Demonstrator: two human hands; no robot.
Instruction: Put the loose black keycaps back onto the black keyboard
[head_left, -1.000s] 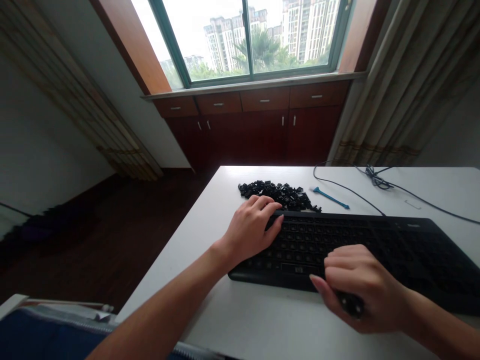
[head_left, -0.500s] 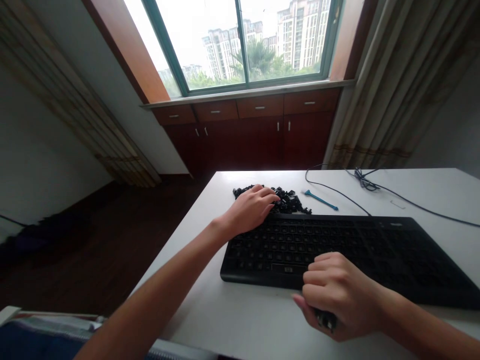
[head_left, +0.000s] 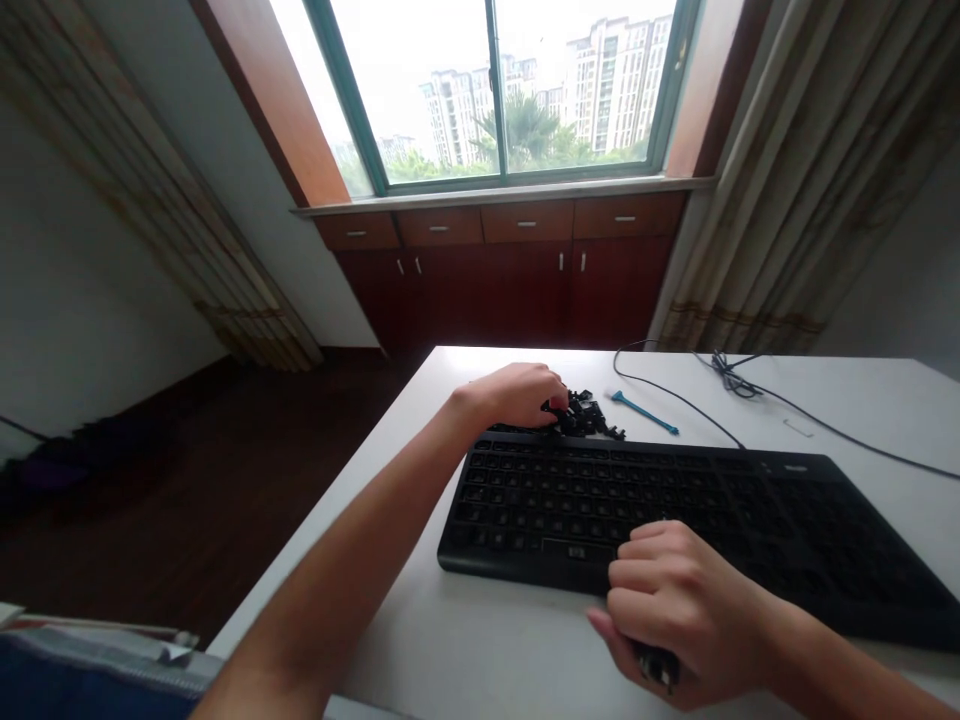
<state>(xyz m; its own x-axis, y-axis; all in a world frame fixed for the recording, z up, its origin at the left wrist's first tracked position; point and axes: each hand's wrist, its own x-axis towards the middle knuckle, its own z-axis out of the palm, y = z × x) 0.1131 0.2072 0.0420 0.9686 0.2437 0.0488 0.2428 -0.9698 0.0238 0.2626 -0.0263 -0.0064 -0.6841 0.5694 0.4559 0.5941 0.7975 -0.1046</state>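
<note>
A black keyboard (head_left: 570,490) with its key caps off lies across the white table, rows of bare key sockets showing. Behind its left end is a heap of loose black keycaps (head_left: 589,415). My left hand (head_left: 517,393) is down in that heap, its fingers curled and closed round some of the caps; the palm hides part of the pile. Over the keyboard's front edge, my right hand (head_left: 686,610) is a fist. Black keycaps (head_left: 658,665) show at the underside of this fist, by the little finger.
A blue-handled brush (head_left: 645,412) lies behind the keyboard, right of the heap. The keyboard's cable (head_left: 675,385) runs back to a tied bundle (head_left: 739,378). A thin bent wire (head_left: 797,428) rests on the white table (head_left: 465,640). A cabinet (head_left: 487,290) stands under the window.
My left hand has gone from lying loosely over the heap to curling its fingers into it, slightly farther right. The right fist keeps its grip. The view has tilted slightly upward.
</note>
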